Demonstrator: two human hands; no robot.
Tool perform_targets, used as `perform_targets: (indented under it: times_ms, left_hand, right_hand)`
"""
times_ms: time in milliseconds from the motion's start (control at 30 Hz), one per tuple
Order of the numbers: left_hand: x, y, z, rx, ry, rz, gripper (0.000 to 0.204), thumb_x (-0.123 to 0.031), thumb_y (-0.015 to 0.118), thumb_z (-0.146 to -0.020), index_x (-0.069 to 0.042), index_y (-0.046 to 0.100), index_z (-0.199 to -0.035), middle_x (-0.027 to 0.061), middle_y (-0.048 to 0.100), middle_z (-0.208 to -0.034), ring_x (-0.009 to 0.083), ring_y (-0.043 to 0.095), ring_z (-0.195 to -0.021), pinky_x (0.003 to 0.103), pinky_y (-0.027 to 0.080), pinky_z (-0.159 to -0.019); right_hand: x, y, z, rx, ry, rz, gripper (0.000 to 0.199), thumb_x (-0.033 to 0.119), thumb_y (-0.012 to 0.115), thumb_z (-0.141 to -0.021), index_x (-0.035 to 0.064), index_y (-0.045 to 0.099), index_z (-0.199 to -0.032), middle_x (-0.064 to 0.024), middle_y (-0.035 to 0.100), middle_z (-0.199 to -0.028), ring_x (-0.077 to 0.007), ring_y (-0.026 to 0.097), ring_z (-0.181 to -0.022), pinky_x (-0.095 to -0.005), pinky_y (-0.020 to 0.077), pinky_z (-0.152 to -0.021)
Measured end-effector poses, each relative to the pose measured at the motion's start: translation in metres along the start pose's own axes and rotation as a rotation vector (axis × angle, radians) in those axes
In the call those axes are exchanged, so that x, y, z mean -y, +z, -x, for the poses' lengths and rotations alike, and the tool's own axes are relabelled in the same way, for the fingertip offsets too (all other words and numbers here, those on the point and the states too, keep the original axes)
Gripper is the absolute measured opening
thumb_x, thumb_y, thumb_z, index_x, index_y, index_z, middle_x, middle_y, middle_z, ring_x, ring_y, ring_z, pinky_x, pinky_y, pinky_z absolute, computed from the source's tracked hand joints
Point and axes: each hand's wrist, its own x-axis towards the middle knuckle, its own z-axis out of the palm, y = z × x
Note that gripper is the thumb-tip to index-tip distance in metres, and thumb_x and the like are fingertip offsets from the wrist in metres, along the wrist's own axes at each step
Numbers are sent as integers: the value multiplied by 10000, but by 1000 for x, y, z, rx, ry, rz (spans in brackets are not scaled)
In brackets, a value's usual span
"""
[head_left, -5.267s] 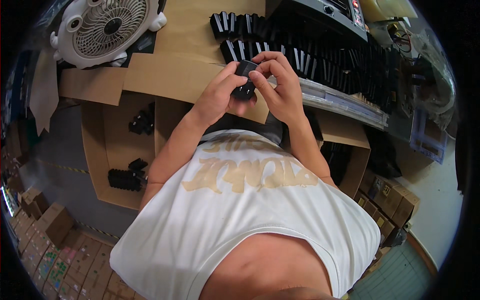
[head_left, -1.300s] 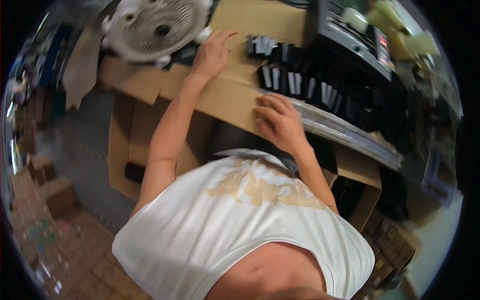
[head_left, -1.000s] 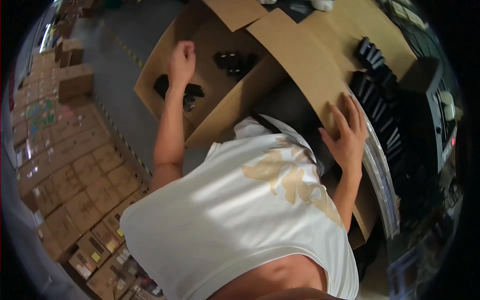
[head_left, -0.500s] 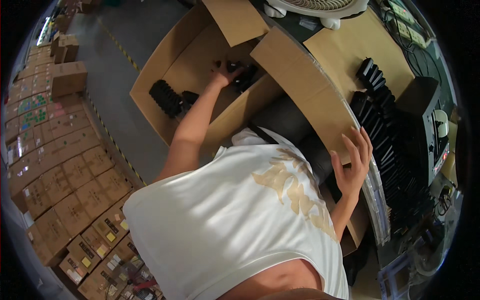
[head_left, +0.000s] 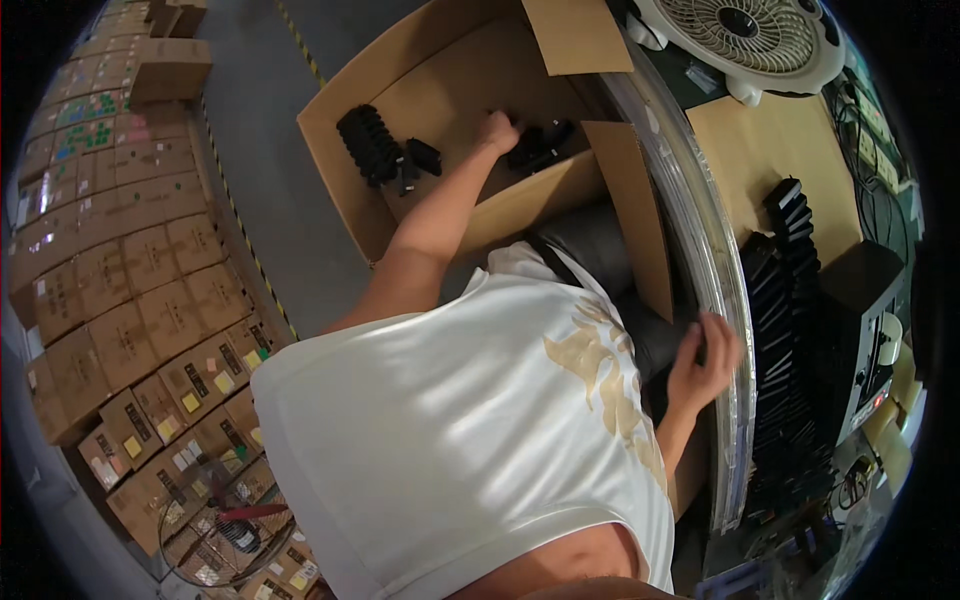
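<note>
My left hand [head_left: 495, 131] is inside a large open cardboard box [head_left: 545, 195], its fingers curled closed; whatever they may hold is hidden. Beside it lie several small black pieces [head_left: 540, 146] with light, shiny ends. At the box's left side sits a ribbed row of black blocks [head_left: 368, 146], with a single black block [head_left: 425, 156] near it. My right hand [head_left: 706, 360] hovers by the metal-edged table rim [head_left: 738, 400], apparently empty, fingers loosely bent, slightly blurred, and thumb apart.
On the table, long rows of black blocks [head_left: 775, 370] stand beside a black device [head_left: 862, 320]. A white fan [head_left: 745, 30] and cables [head_left: 865, 130] are farther back. A box flap [head_left: 632, 215] rises near the rim. Stacked cartons [head_left: 120, 270] and a floor fan [head_left: 235, 530] are left.
My left hand has closed and shifted away from the right-hand black pieces. My right hand has come off the cardboard flap, its fingers now bent. The flap has swung down. The view has shifted.
</note>
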Motion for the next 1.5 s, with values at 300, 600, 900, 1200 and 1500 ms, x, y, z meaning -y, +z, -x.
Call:
perform_targets:
  times_ms: [300,600,900,1200,1500]
  left_hand:
    - [26,-2,5,-47,85,134,489,-422,616,-897,14,666,-1111,250,693,-993,430,661,-885,465,527,-767]
    - [4,0,10,8,57,160,470,-368,550,-969,18,613,-1229,228,656,-1182,361,633,-1032,407,485,-890]
    - [76,19,-35,-166,170,398,440,-340,421,-1017,-7,612,-1231,193,675,-1117,324,616,-902,389,471,-804]
    - [-138,-101,90,-160,27,1102,386,-366,407,-1038,-65,640,-970,86,658,-875,150,530,-658,242,413,-607]
    - [-172,-108,104,7,323,1114,353,-311,454,-1027,-76,577,-795,57,617,-757,91,523,-611,205,364,-524]
  right_hand:
    - [-11,81,52,83,258,172,558,225,636,-893,28,467,-1387,-222,588,-1265,-425,575,-1074,-459,470,-932]
    - [-46,98,34,406,617,49,270,190,585,-922,26,544,-1132,-223,652,-1002,-455,612,-869,-504,503,-743]
    - [24,-25,-20,-1,178,-442,567,-44,529,-752,18,592,-1311,-101,691,-1031,-182,525,-620,-272,446,-606]
    - [61,1,-110,124,269,-308,487,63,543,-830,40,602,-1312,-92,690,-1015,-208,528,-720,-272,436,-696]
    - [63,40,-161,-64,61,158,423,235,633,-881,103,616,-1283,-128,635,-1172,-328,587,-916,-391,494,-782]
